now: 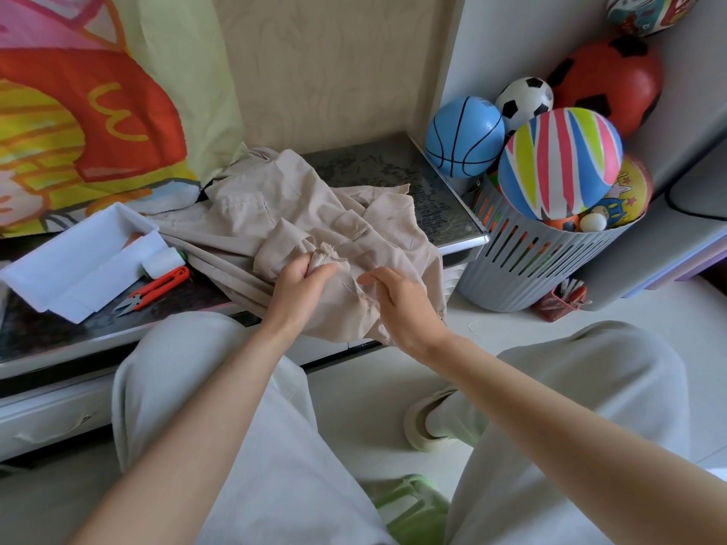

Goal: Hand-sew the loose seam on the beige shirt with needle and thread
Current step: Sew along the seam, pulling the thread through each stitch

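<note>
The beige shirt [283,214] lies crumpled on the low dark table [393,167], one side hanging over the front edge. My left hand [299,285] grips a bunched fold of the shirt with a frayed edge showing above the fingers. My right hand [397,297] rests on the cloth just to the right, fingers curled downward; whether it pinches a needle cannot be told. No needle or thread is plainly visible.
A white plastic box [74,261] sits at the table's left, with a white spool [163,263] and orange thread snips [157,291] beside it. A grey basket [527,265] full of balls stands on the floor to the right. My knees are below the table edge.
</note>
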Motion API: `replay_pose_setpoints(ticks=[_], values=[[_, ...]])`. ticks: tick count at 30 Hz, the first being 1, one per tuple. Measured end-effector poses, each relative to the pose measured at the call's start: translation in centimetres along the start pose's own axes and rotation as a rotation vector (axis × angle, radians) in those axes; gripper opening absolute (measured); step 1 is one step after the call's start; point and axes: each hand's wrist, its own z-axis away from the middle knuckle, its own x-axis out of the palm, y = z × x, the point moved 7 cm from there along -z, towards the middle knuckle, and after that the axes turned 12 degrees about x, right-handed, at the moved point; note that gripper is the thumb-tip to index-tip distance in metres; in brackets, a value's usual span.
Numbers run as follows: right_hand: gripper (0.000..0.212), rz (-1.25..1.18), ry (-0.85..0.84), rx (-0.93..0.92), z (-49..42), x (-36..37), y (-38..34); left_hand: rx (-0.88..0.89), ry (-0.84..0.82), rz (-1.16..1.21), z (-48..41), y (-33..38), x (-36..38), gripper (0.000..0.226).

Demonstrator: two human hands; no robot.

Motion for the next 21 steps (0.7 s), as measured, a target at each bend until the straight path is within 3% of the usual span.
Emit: replay_pose_setpoints(ticks=[8, 21], values=[[0.020, -0.040, -0.016, 0.026, -0.1, 0.9, -0.3, 0.022, 0.017, -0.030, 0.1, 0.3, -0.6, 0.038], [0.014, -0.019, 0.052, 0.040, 0.4, 0.7, -1.5, 0.127, 0.039, -0.099, -0.5, -0.2, -1.0, 0.027]])
